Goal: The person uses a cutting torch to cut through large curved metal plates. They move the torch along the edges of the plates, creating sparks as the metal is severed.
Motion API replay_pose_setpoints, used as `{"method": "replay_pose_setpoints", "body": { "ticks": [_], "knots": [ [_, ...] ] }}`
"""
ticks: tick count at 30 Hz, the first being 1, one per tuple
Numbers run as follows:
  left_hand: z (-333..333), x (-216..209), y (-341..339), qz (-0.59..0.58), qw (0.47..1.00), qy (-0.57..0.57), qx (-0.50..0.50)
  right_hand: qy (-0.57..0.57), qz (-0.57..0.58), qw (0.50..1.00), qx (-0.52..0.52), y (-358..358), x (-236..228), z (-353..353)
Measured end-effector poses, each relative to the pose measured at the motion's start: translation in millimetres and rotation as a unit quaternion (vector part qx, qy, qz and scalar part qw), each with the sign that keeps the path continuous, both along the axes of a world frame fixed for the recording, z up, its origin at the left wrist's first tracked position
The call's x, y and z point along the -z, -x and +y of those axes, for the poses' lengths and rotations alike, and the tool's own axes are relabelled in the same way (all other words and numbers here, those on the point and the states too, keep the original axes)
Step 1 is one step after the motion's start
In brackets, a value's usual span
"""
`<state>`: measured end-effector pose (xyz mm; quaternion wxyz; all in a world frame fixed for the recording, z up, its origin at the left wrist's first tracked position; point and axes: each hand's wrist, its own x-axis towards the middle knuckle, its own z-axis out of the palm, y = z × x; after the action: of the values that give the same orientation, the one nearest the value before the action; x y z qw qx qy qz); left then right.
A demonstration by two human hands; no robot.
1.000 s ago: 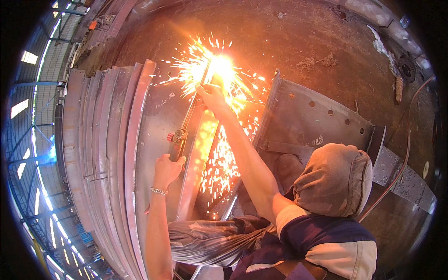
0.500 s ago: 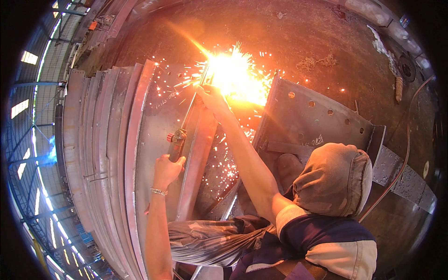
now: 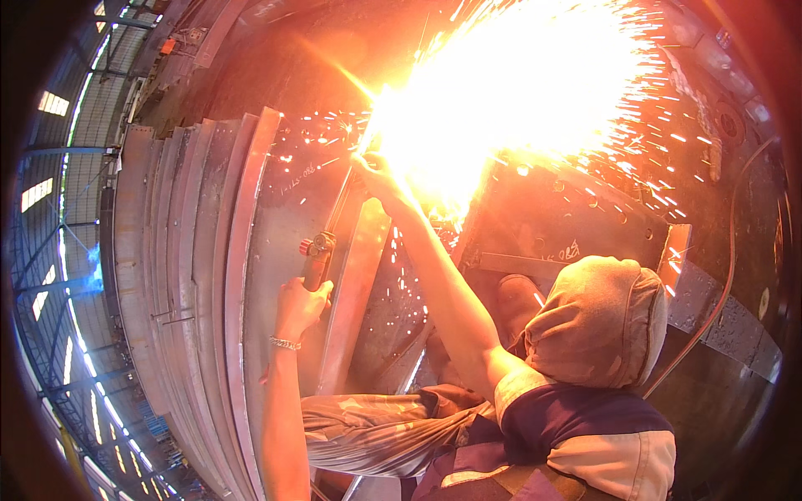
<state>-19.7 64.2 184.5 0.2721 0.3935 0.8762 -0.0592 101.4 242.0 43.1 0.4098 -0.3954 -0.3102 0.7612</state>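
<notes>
My left hand (image 3: 301, 306), with a chain bracelet at the wrist, is wrapped round the handle of a cutting torch (image 3: 317, 260). Red knobs sit at the torch's valve, and its thin tubes run forward to the fire. Farther along, my right hand (image 3: 380, 185) has its fingers closed about the front of the torch, close to the glare. A white-hot burst of sparks (image 3: 510, 92) spreads from there to the far right and hides the torch tip and the metal under it. Beside the torch runs a long steel flange (image 3: 355, 288).
Several steel plates (image 3: 180, 275) stand in a row at left. Right of the sparks lies a steel plate with holes (image 3: 576, 221). A hooded head (image 3: 593, 321) is close beside the right upper arm; whose it is I cannot tell. A hose (image 3: 725, 284) curves along the right.
The spark burst has grown much larger and brighter, spreading up and to the right over the holed plate. Both hands and the torch have hardly moved.
</notes>
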Motion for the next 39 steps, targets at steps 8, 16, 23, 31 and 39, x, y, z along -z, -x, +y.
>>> {"method": "replay_pose_setpoints", "body": {
  "ticks": [8,16,23,31,39],
  "knots": [
    [-0.4,2.7,3.1,0.008,1.0,0.009,0.023,-0.015,0.038,0.999,0.008,-2.3,-4.7,1.9],
    [-2.1,1.8,2.5,0.004,1.0,0.0,0.012,-0.009,-0.005,1.0,-0.013,-8.7,-12.4,-1.4],
    [-4.1,5.4,5.9,0.006,1.0,-0.009,0.018,0.003,-0.026,1.0,-0.009,-11.8,-18.9,-3.0],
    [-6.6,6.4,8.8,0.003,0.999,-0.01,0.031,-0.005,-0.052,0.999,-0.009,-8.3,-12.3,-2.2],
    [-5.0,1.5,3.7,0.013,0.999,0.003,0.034,-0.005,-0.058,0.997,0.041,2.8,-4.8,-7.0]
  ]
}}
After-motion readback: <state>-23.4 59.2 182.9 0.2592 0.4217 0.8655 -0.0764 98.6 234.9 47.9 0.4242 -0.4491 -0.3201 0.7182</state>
